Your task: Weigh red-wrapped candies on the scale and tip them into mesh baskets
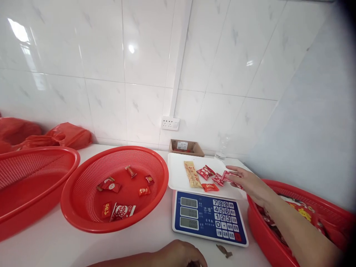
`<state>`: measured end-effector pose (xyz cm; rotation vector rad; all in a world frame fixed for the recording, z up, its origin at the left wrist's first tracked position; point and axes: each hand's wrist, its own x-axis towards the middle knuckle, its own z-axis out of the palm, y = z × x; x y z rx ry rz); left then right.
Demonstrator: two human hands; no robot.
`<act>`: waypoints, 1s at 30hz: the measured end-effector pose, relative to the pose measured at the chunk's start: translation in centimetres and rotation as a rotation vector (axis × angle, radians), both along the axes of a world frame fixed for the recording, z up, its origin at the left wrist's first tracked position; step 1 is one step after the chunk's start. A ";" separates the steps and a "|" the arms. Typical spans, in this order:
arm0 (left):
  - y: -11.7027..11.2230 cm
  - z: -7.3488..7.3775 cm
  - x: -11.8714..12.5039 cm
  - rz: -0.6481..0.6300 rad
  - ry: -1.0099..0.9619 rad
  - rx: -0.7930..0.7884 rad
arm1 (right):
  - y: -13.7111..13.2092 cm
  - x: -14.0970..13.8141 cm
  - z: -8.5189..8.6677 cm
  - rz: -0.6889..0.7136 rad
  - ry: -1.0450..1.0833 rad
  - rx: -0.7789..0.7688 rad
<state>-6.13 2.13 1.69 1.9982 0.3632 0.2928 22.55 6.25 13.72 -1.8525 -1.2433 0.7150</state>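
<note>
My right hand (244, 181) is over the right side of the white weighing tray (176, 174), its fingers closed on a small red snack packet (227, 175). On the tray lie a long beige wrapped bar (192, 174), a red-and-white packet (205, 171), a smaller red packet (217, 179) and an orange-red packet (210, 187). The tray belongs to a scale with a blue keypad panel (207, 211). At the bottom edge, my left hand (182, 255) is on the near side of the scale with curled fingers; its fingertips and anything in them are cut off.
A red basket (69, 207) with several scattered packets stands left of the scale. Another red basket (30, 218) is farther left, red plastic bags (69, 135) behind. A fuller red basket (257, 218) stands right. A cardboard box (198, 149) sits by the wall. A brown wrapper (224, 251) lies in front.
</note>
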 end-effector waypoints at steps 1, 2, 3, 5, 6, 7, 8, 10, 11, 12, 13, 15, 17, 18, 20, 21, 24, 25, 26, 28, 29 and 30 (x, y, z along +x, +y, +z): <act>0.0 -0.1 0.0 0.003 -0.003 0.002 | 0.0 0.1 -0.1 -0.016 0.063 0.011; 0.1 -0.3 0.1 0.006 -0.006 0.005 | -0.1 0.1 -0.2 -0.031 0.114 0.019; 0.1 -0.5 0.1 0.008 -0.008 0.010 | -0.1 0.2 -0.2 -0.042 0.147 0.024; 0.2 -0.8 0.1 0.009 -0.011 0.019 | -0.1 0.2 -0.4 -0.050 0.152 0.031; 0.2 -1.0 0.1 0.007 -0.015 0.025 | -0.1 0.2 -0.4 -0.052 0.125 0.040; 0.2 -1.0 0.1 0.004 -0.019 0.034 | 0.0 0.2 -0.4 -0.058 0.087 0.051; 0.2 -1.1 0.1 0.001 -0.024 0.046 | 0.0 0.1 -0.4 -0.069 0.045 0.061; 0.2 -1.0 0.1 -0.001 -0.022 0.062 | 0.1 0.0 -0.5 -0.093 -0.010 0.079; 0.1 -0.9 0.1 0.001 -0.019 0.066 | 0.1 0.0 -0.5 -0.102 -0.022 0.086; 0.1 -0.7 0.0 0.003 -0.015 0.065 | 0.1 -0.1 -0.6 -0.111 -0.026 0.094; 0.1 -0.5 0.0 0.004 -0.010 0.061 | 0.1 -0.2 -0.7 -0.118 -0.023 0.108; 0.0 -0.2 -0.1 0.007 -0.002 0.050 | 0.2 -0.5 -1.0 -0.138 0.005 0.148; -0.1 0.0 -0.1 0.007 0.004 0.043 | 0.3 -0.6 -1.3 -0.143 0.062 0.189; -0.1 0.1 -0.2 0.009 0.007 0.040 | 0.3 -0.7 -1.5 -0.134 0.088 0.206; 0.0 0.0 -0.2 0.010 0.007 0.037 | 0.3 -0.8 -1.6 -0.108 0.090 0.221; 0.0 -0.1 -0.2 0.009 0.007 0.037 | 0.3 -0.9 -1.5 -0.096 0.057 0.216; 0.1 -0.3 -0.2 0.003 0.002 0.046 | 0.3 -1.2 -0.9 -0.066 -0.061 0.189; 0.1 -0.3 -0.2 0.001 0.000 0.051 | 0.3 -1.3 -0.7 -0.042 -0.077 0.193; 0.1 -0.4 -0.2 0.001 -0.002 0.055 | 0.2 -1.5 -0.5 -0.005 -0.082 0.208; 0.1 -0.3 -0.2 0.003 -0.007 0.056 | 0.2 -1.7 -0.3 0.095 -0.078 0.246; 0.1 -0.3 -0.2 0.003 -0.006 0.054 | 0.2 -1.8 -0.3 0.149 -0.075 0.250; 0.0 -0.3 -0.2 0.005 -0.006 0.050 | 0.3 -1.9 -0.4 0.198 -0.073 0.241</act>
